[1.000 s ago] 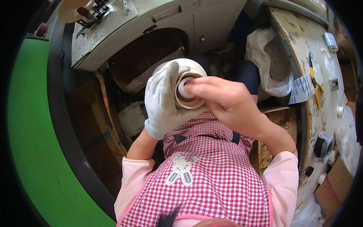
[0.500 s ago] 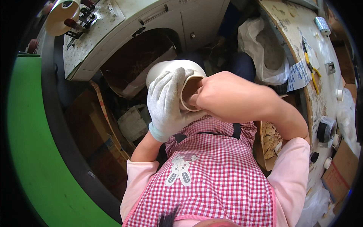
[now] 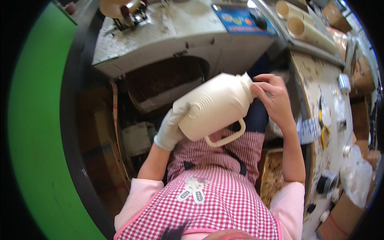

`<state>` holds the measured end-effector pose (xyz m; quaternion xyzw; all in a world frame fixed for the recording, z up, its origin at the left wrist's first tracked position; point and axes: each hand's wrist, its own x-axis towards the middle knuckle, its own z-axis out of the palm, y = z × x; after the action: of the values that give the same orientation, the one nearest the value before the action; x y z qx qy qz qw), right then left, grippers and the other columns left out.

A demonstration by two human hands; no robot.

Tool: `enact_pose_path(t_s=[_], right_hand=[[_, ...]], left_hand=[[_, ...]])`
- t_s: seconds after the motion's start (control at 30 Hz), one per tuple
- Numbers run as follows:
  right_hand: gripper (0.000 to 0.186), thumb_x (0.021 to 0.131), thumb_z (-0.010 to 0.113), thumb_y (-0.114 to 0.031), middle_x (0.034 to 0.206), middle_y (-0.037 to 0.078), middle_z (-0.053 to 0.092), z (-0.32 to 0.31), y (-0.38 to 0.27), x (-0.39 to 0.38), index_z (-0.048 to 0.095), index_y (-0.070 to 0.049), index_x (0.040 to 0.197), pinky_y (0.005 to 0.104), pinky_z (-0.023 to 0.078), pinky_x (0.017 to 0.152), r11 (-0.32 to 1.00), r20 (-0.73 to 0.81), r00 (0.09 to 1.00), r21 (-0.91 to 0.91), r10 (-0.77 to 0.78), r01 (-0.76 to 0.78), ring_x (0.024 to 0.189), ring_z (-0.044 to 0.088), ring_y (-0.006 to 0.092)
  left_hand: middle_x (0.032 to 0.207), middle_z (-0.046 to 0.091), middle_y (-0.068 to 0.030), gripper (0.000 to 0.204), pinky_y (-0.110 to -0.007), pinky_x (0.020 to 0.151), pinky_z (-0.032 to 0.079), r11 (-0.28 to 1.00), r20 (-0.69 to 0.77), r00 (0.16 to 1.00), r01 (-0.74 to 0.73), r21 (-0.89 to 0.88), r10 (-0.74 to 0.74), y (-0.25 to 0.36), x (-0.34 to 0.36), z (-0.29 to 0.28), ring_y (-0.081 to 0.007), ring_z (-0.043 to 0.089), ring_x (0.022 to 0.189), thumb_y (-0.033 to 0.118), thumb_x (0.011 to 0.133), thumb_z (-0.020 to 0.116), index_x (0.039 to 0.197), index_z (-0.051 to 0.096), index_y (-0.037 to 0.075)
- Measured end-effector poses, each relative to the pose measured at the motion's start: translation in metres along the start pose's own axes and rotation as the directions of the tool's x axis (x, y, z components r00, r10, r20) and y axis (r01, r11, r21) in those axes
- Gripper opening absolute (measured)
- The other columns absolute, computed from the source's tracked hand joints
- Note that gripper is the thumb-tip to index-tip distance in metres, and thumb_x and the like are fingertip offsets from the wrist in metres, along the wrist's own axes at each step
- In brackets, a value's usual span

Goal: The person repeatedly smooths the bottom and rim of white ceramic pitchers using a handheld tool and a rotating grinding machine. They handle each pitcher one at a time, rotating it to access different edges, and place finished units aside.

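A cream plastic jug [image 3: 212, 104] with ribbed rings and a looped handle [image 3: 224, 140] lies on its side in the air above my lap, its neck to the right. My left hand [image 3: 172, 124], in a pale grey glove, is closed on the jug's left, bottom end. My bare right hand [image 3: 271, 94] grips the neck end, fingers bent round its rim; some fingertips are hidden.
A green belt [image 3: 38, 128] runs along the left. A white bench [image 3: 152, 36] ahead carries a metal fixture [image 3: 126, 14] and blue mat [image 3: 228, 18]. Cream tubes [image 3: 308, 32] lie at back right above a worn table [image 3: 328, 104] with yellow-handled pliers [image 3: 322, 134]. An open box [image 3: 270, 176] stands below.
The jug has turned from open end up to sideways, showing its handle and side. My right hand has left the inside and moved to the outside of the neck. The view has shifted.
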<state>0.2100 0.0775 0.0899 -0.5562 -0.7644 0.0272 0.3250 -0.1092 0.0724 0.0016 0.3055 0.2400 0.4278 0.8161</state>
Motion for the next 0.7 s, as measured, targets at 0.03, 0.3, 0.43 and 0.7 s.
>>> enact_pose_path(t_s=[0.03, 0.3, 0.43, 0.7], right_hand=[[0.023, 0.096, 0.072, -0.023, 0.100, 0.011, 0.070, -0.002, 0.000, 0.022, 0.077, -0.003, 0.106, 0.0392, 0.049, 0.089, 0.997, -0.084, 0.996, -0.082, -0.019, 0.012, 0.095, 0.064, 0.0315], [0.088, 0.093, 0.052, -0.079, 0.101, 0.024, 0.076, 0.109, -0.076, 0.321, 0.072, 0.006, 0.102, 0.0457, 0.058, 0.088, 0.984, 0.262, 0.958, -0.098, -0.119, 0.149, 0.096, 0.075, 0.0373], [0.051, 0.095, 0.060, -0.048, 0.105, 0.021, 0.076, 0.180, -0.113, 0.427, 0.075, 0.001, 0.104, 0.0443, 0.059, 0.088, 0.976, 0.103, 0.971, 0.032, -0.217, 0.215, 0.100, 0.075, 0.0340], [0.023, 0.092, 0.072, -0.029, 0.087, 0.009, 0.076, 0.085, 0.049, 0.416, 0.078, -0.008, 0.096, 0.0331, 0.058, 0.065, 0.902, -0.111, 0.992, 0.431, 0.055, -0.002, 0.071, 0.072, 0.0180]], left_hand=[[0.145, 0.060, -0.0145, 0.069, -0.039, 0.109, 0.052, 1.000, 0.024, 0.999, -0.021, -0.017, 0.021, -0.006, 0.004, -0.004, -0.0238, 0.061, 0.131, 0.035, 0.101, 0.067, 0.153, 0.043, -0.002], [0.137, 0.065, -0.0109, 0.067, -0.041, 0.108, 0.051, 0.923, 0.151, 0.934, 0.346, -0.169, -0.322, -0.062, 0.025, -0.026, -0.0240, 0.064, 0.125, 0.015, 0.090, 0.081, 0.148, 0.050, 0.001], [0.141, 0.063, -0.0109, 0.075, -0.041, 0.110, 0.047, 0.902, 0.232, 0.915, 0.378, -0.211, -0.329, -0.086, 0.012, -0.053, -0.0248, 0.060, 0.129, 0.013, 0.085, 0.083, 0.150, 0.050, 0.000], [0.151, 0.055, -0.0146, 0.096, -0.040, 0.115, 0.043, 0.818, 0.357, 0.826, 0.529, -0.227, -0.435, -0.117, 0.019, -0.079, -0.0270, 0.056, 0.136, 0.018, 0.077, 0.087, 0.157, 0.037, -0.004]])
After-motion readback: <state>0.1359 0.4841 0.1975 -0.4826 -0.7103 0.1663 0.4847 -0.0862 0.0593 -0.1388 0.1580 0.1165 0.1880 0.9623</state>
